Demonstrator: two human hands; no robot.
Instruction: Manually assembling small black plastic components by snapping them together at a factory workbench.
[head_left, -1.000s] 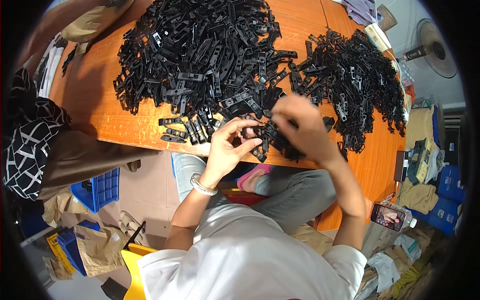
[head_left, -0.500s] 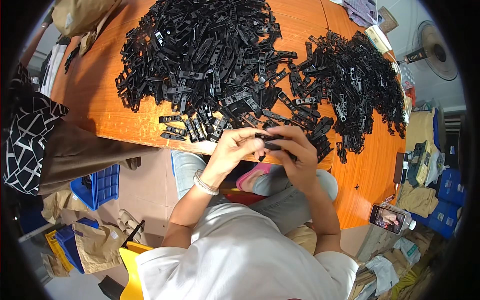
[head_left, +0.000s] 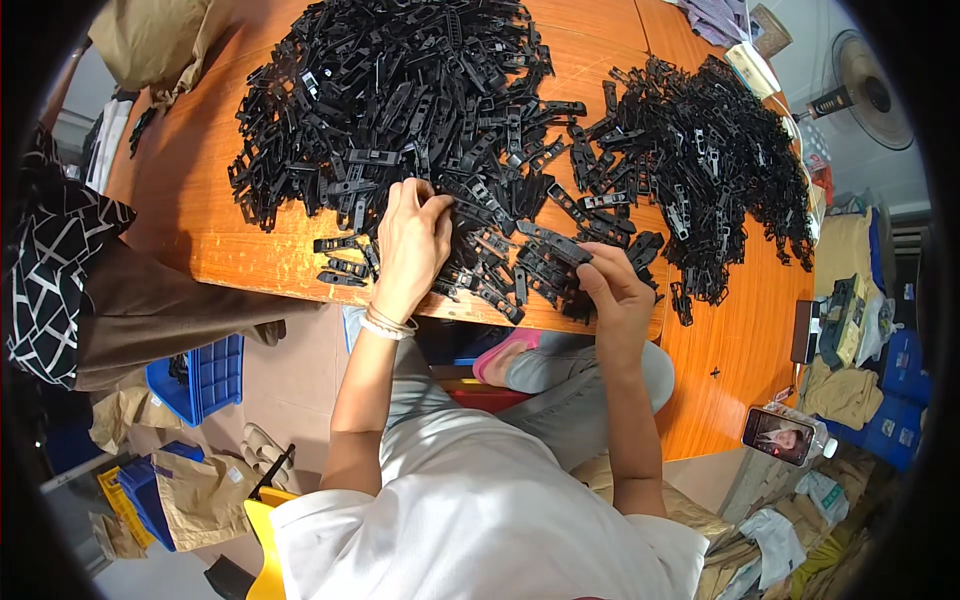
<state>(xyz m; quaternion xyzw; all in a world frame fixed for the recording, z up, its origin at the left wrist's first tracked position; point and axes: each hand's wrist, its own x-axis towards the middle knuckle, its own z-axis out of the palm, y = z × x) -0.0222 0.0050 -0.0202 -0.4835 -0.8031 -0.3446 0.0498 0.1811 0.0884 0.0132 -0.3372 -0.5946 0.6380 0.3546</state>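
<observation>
So the right hand [head_left: 618, 290] has 1 black clip [head_left: 553, 241] pinched between thumb and fingers, right by the loose clips [head_left: 490, 268] near the front edge of the table [head_left: 735, 340]. Left hand [head_left: 408, 245] is at the near side of the big pile [head_left: 370, 120], fingers bunched, can't tell if they've got anything. Pile number 2, the smaller pile [head_left: 715, 170], sits off right.

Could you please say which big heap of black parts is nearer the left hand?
The larger left heap: the left hand is at its near edge, away from the right heap.
</observation>
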